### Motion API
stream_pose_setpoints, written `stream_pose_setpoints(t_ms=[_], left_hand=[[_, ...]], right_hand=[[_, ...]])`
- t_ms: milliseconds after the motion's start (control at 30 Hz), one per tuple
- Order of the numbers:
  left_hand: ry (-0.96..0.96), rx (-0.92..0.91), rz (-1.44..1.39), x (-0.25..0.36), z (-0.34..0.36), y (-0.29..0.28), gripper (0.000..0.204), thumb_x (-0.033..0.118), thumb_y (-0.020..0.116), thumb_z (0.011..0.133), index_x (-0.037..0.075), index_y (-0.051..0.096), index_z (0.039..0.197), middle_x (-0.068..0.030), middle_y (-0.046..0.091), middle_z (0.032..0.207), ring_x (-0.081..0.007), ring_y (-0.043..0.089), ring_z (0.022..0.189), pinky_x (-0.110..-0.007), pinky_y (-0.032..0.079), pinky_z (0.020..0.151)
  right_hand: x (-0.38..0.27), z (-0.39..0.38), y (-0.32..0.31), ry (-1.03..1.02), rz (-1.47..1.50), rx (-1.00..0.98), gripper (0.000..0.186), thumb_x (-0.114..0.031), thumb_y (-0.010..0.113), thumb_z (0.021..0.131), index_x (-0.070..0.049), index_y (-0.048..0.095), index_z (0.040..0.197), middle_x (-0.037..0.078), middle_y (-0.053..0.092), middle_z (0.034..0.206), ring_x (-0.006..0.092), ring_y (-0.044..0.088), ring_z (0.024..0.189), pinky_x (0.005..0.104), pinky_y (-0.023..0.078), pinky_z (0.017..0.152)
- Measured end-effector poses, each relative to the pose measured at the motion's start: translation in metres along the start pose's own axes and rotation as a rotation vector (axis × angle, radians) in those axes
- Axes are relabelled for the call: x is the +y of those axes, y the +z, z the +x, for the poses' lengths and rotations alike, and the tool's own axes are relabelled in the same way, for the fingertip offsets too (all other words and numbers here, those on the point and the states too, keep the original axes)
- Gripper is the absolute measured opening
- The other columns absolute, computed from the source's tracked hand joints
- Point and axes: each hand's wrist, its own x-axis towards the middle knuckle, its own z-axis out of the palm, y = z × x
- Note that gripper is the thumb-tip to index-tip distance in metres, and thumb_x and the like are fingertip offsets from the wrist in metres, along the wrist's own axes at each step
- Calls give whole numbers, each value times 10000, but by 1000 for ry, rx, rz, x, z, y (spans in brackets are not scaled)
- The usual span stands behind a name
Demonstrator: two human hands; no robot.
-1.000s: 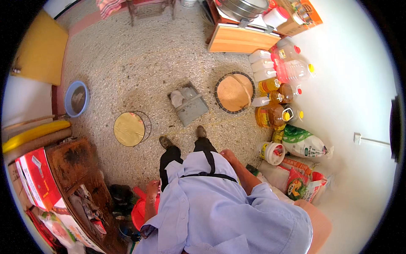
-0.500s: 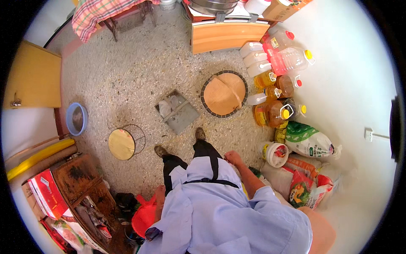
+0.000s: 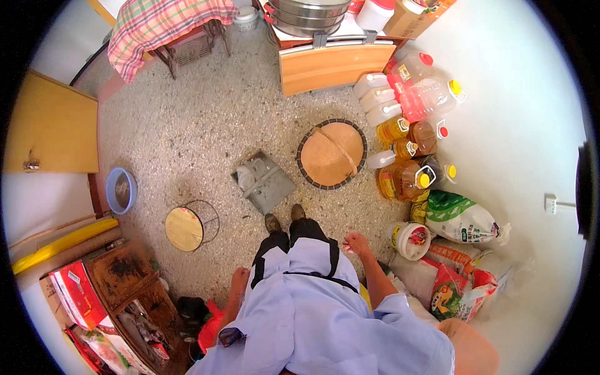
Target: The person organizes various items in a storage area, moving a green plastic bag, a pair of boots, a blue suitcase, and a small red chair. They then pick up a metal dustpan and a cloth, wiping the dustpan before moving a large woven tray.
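Observation:
Beside my left thigh hangs my left hand [image 3: 239, 277], its fingers curled in and no object visible in them. A red plastic bag [image 3: 210, 325] lies behind it, partly covered by my forearm. My right hand [image 3: 357, 242] is held out from my right hip with loosely bent, parted fingers and nothing seen in it. In front of my shoes is a grey tray [image 3: 277, 192] with a bar across it and a pale bag in one half. To its right lies a round, dark-rimmed woven basket [image 3: 325, 159] with a handle strip over it.
A round-topped stool [image 3: 184, 229] and a blue basin [image 3: 121, 190] are on the left. Oil jugs [image 3: 400, 180], a white bucket [image 3: 410, 241] and sacks [image 3: 459, 215] line the right wall. A worn wooden cabinet [image 3: 119, 275] is lower left; an orange-fronted table [image 3: 337, 65] is ahead.
My feet have come closer together near the grey tray. My left hand has swung forward, away from the red bag. My right hand has moved slightly outward. The view has shifted a little.

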Motion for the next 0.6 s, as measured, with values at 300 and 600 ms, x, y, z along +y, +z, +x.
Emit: stream_pose_setpoints(t_ms=[300,600], left_hand=[[-210,-249,-81,109,-36,-33,246,227,522,863,19,579,746,-32,546,619,-150,530,545,-292,435,533],[-486,-67,-55,37,-111,64,257,241,502,885,11,576,799,-96,571,695,-209,547,630,-346,435,587]], right_hand=[[53,49,-47,93,-125,-115,213,-107,523,880,-40,571,684,45,586,645,144,545,522,287,415,447],[-61,212,-49,-586,-541,29,362,-301,477,841,13,560,681,209,580,679,419,557,682,455,460,614]])
